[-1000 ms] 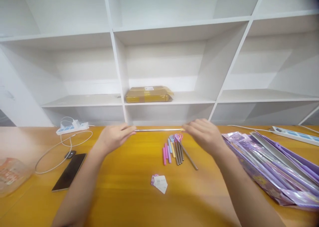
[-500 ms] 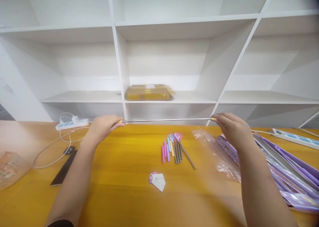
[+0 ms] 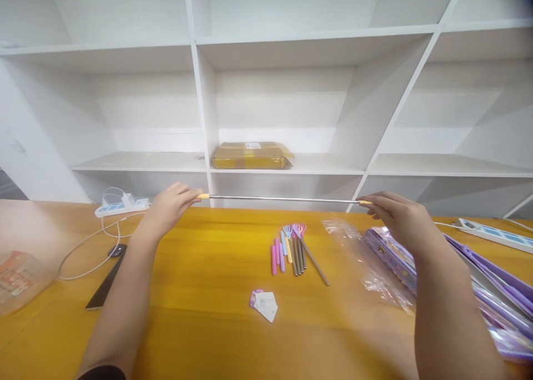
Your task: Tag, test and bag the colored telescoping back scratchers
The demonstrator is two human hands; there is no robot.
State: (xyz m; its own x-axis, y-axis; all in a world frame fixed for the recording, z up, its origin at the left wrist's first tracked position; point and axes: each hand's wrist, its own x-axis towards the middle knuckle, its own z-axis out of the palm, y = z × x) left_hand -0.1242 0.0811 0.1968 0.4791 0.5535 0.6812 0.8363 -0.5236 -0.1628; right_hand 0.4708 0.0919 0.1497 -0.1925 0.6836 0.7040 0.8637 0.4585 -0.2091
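Between my two hands a thin metal telescopic back scratcher (image 3: 283,199) with yellow ends is stretched out level above the far side of the table. My left hand (image 3: 172,205) pinches its left yellow end, and my right hand (image 3: 393,216) pinches the right one. The fingers hide the tips of both ends. Below lie several back scratchers (image 3: 298,252) with claw heads in blue, pink and purple on metal rods. Beside them are loose coloured handles (image 3: 278,253) in pink, purple, blue and yellow. Nearer to me rest small cards (image 3: 265,304), one white and one purple.
White shelving (image 3: 287,171) rises behind the table (image 3: 200,324), with a taped brown parcel (image 3: 252,155) on it. Clear plastic wrap (image 3: 366,263) and purple packages (image 3: 499,291) lie right. Power strips (image 3: 120,206), a white cable (image 3: 89,273) and a dark flat object (image 3: 106,284) are also there.
My hands have moved slightly farther apart, and more of each yellow end shows. The left end is a little higher and the right end a little lower.
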